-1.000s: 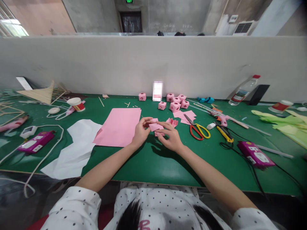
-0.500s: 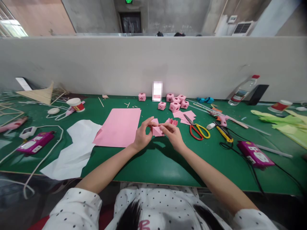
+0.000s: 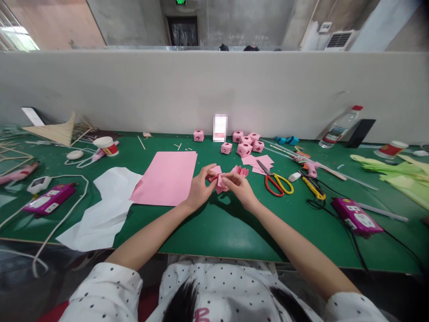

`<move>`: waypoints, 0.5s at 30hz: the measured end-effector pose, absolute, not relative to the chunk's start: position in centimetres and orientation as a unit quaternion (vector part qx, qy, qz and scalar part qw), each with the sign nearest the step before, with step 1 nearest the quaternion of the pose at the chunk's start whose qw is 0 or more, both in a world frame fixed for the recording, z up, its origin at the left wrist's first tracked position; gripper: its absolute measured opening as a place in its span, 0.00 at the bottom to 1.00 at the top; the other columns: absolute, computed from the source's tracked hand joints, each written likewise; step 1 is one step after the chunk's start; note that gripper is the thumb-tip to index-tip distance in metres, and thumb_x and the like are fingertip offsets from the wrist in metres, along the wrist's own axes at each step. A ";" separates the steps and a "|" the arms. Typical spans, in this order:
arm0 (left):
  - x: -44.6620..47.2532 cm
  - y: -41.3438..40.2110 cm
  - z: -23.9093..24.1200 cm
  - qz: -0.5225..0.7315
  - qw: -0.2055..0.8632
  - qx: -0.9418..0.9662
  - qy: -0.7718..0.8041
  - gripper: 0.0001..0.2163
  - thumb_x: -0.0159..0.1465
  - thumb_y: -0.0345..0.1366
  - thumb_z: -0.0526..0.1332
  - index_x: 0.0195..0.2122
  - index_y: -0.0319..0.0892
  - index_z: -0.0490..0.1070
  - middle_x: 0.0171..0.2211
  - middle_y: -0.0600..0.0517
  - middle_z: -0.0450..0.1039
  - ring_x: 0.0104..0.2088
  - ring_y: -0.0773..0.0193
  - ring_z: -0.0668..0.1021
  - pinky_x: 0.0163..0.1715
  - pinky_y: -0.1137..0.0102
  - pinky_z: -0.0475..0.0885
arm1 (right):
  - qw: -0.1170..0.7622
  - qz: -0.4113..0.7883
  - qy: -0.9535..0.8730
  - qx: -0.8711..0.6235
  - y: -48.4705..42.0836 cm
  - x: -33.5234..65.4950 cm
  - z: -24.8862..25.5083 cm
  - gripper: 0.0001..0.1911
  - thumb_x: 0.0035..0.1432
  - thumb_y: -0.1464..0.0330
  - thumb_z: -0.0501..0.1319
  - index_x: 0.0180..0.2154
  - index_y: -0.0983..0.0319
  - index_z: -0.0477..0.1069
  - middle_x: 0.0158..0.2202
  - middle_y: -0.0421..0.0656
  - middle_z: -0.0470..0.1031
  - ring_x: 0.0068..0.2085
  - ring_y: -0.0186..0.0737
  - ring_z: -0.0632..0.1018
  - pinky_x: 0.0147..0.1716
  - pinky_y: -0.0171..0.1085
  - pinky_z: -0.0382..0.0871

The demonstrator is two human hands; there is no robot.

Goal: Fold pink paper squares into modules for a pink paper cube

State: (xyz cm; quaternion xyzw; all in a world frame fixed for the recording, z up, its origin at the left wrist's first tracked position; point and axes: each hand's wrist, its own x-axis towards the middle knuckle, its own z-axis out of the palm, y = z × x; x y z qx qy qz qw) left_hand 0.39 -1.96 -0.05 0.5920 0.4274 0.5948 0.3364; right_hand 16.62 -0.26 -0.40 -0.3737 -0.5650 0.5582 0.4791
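Between my two hands is a piece of folded pink paper (image 3: 220, 184), held just above the green table. My left hand (image 3: 201, 185) pinches its left side. From the right, my right hand (image 3: 241, 190) grips it between thumb and fingers, which hide part of the folds. Right behind my right fingers lie more folded pink pieces (image 3: 240, 171). Flat pink paper squares (image 3: 264, 162) are spread farther back, beside scissors (image 3: 275, 179) with one red and one yellow handle. A pink paper sheet (image 3: 166, 179) lies left of my left hand.
Several pink paper cubes (image 3: 244, 150) sit near the grey partition (image 3: 150, 94). On the right are a pink glue gun (image 3: 311, 167), a yellow cutter (image 3: 314, 188) and a purple power strip (image 3: 355, 217). White paper (image 3: 100, 219) and a paper cup (image 3: 106, 146) lie left.
The folded paper has turned and its shape between my fingers looks different, with a fold now standing up. Both hands stay in nearly the same place.
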 end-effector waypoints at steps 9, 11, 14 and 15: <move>-0.1 -1.4 -0.5 0.530 0.301 0.667 0.429 0.22 0.58 0.30 0.64 0.55 0.48 0.69 0.39 0.51 0.74 0.41 0.60 0.75 0.52 0.65 0.66 | 0.450 0.499 -0.638 -0.376 -0.6 16.3 -1.4 0.18 0.51 0.55 0.68 0.38 0.61 0.71 0.37 0.44 0.79 0.34 0.39 0.80 0.36 0.38 0.75; -0.1 -1.4 -0.7 0.507 0.310 0.679 0.431 0.23 0.57 0.29 0.64 0.55 0.48 0.69 0.38 0.52 0.74 0.41 0.59 0.75 0.52 0.64 0.66 | 0.433 0.452 -0.660 -0.415 -0.5 16.2 -1.9 0.17 0.52 0.56 0.67 0.37 0.61 0.70 0.34 0.42 0.79 0.32 0.38 0.79 0.33 0.37 0.73; 0.1 -1.4 -0.8 0.498 0.318 0.682 0.430 0.23 0.58 0.29 0.64 0.55 0.48 0.68 0.38 0.52 0.74 0.39 0.59 0.75 0.51 0.64 0.66 | 0.413 0.401 -0.683 -0.450 0.0 16.5 -2.5 0.12 0.55 0.59 0.63 0.36 0.61 0.72 0.31 0.41 0.78 0.31 0.37 0.78 0.31 0.36 0.72; 0.1 -1.4 -0.8 0.501 0.320 0.678 0.432 0.23 0.58 0.30 0.64 0.56 0.48 0.68 0.38 0.52 0.74 0.38 0.60 0.75 0.50 0.65 0.66 | 0.408 0.395 -0.690 -0.449 0.1 16.6 -2.6 0.11 0.57 0.60 0.61 0.36 0.61 0.73 0.30 0.40 0.78 0.31 0.37 0.77 0.31 0.35 0.71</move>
